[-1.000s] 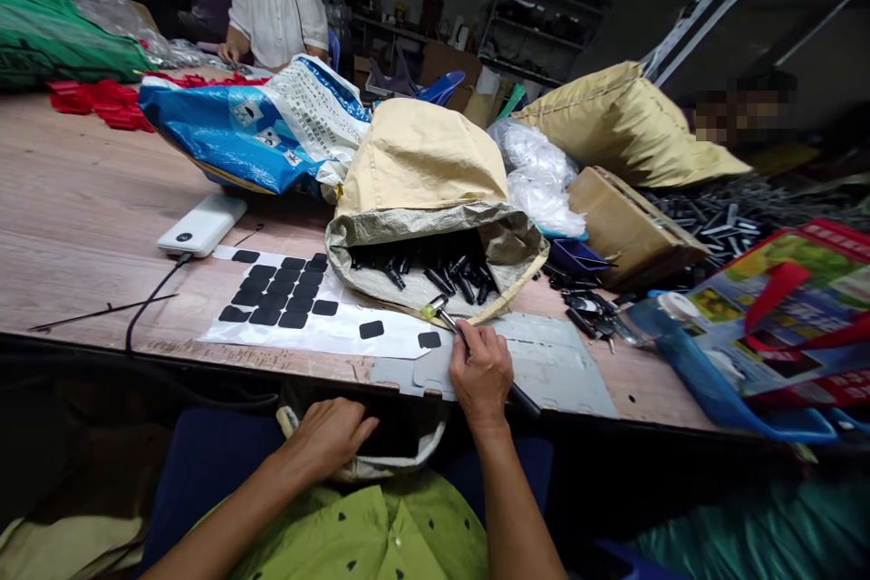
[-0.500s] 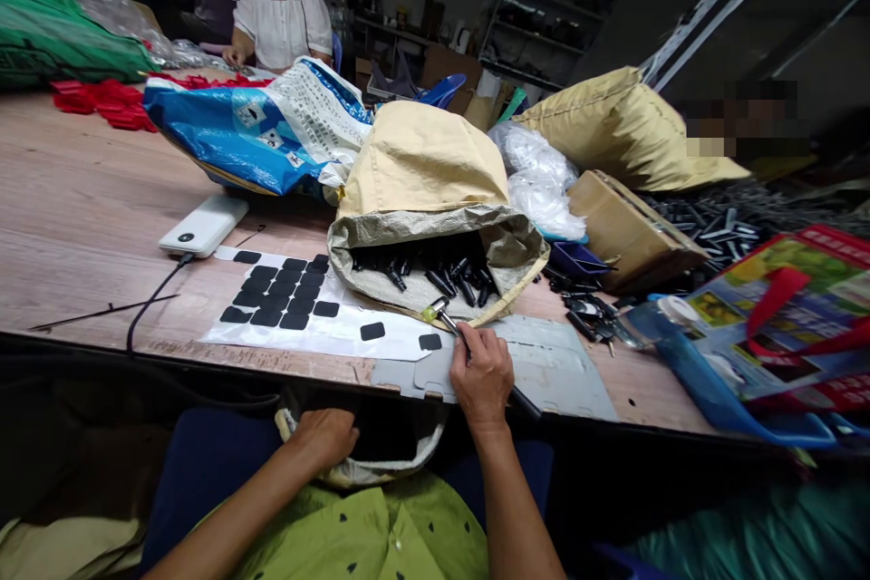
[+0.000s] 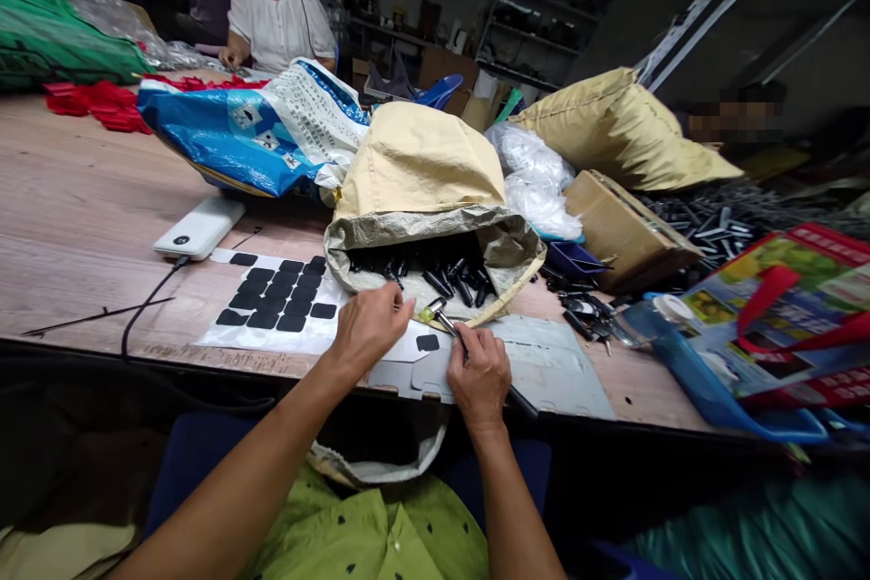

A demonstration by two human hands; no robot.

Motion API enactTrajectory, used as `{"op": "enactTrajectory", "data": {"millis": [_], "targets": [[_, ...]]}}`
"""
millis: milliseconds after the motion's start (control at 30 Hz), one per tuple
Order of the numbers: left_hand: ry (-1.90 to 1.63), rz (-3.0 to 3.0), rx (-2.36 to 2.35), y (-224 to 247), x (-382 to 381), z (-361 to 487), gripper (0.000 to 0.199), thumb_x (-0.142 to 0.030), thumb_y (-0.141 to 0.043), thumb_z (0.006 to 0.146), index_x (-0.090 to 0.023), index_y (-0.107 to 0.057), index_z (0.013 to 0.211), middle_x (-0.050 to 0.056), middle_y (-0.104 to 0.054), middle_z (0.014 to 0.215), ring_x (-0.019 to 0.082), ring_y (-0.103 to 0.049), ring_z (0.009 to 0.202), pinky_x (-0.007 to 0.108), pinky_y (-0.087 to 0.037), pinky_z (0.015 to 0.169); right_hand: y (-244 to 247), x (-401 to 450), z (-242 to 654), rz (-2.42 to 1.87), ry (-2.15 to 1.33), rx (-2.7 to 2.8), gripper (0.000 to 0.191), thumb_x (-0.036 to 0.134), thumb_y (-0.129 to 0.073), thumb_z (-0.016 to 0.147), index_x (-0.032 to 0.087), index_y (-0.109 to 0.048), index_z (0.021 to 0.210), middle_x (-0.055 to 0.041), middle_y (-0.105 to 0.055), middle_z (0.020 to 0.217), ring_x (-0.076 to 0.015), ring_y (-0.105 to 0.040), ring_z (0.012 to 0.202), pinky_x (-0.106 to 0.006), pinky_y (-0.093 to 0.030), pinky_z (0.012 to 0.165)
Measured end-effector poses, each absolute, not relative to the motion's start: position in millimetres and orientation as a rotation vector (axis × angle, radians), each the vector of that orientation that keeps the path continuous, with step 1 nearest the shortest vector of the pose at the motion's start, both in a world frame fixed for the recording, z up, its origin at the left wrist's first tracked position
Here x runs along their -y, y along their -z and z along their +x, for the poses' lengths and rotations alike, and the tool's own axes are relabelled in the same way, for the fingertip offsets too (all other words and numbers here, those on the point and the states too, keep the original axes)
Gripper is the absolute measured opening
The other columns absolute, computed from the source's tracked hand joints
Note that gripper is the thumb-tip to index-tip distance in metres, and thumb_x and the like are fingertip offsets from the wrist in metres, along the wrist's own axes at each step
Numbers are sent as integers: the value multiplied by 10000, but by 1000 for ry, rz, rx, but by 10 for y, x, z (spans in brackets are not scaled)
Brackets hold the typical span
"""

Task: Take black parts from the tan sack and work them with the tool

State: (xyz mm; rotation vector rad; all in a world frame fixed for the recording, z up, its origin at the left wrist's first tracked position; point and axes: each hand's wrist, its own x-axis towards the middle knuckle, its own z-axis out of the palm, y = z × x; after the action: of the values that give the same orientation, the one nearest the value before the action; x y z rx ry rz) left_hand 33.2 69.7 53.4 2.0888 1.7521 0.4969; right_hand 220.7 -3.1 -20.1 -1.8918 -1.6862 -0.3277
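At lower centre, the right hand wraps firmly round a black-handled, metal-shafted tool. Centre-frame, the left hand is half-curled (whether around anything, I cannot tell); beyond, a cream fabric sack gapes over black tubular pieces.

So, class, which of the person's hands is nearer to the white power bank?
Left. The left hand is right of the power bank, over the patch sheet; the right hand is farther right, around the black-handled tool.
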Motion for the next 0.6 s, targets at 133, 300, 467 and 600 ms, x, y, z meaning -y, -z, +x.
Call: {"op": "enactTrajectory", "data": {"millis": [133, 300, 467, 600], "targets": [[-584, 1954, -2113, -416, -1134, 565, 577, -622, -602, 849, -159, -563, 1192, 158, -736, 1031, 338, -699, 978, 378, -489, 801, 208, 34, 2219, -1897, 323, 1682, 257, 207, -573, 926, 246, -707, 1141, -51, -636, 950, -219, -502, 896, -323, -385, 818], [-416, 1893, -2178, -297, -1324, 617, 549, -486, -645, 836, -130, -503, 1229, 218, -735, 1021, 384, -708, 974, 450, -506, 828, 209, 40, 2218, -1913, 308, 1675, 254, 219, -576, 931, 252, -706, 1147, -48, -637, 958, -218, -501, 905, -322, -388, 821], [-398, 1896, -2124, -370, -1260, 448, 386, -258, -550, 866, -151, -523, 1235, 192, -734, 1014, 376, -707, 968, 435, -509, 783, 194, 39, 2203, -1918, 309, 1665, 249, 215, -574, 930, 252, -710, 1134, -49, -632, 948, -216, -503, 903, -321, -389, 820], [-537, 2017, -2009, -462, -1034, 277, 467, -312, -547, 894, -202, -503, 1346, 119, -737, 957, 322, -699, 910, 367, -486, 734, 189, 40, 2197, -1917, 311, 1665, 249, 221, -570, 933, 252, -713, 1134, -50, -637, 947, -218, -503, 896, -322, -391, 818]]}}
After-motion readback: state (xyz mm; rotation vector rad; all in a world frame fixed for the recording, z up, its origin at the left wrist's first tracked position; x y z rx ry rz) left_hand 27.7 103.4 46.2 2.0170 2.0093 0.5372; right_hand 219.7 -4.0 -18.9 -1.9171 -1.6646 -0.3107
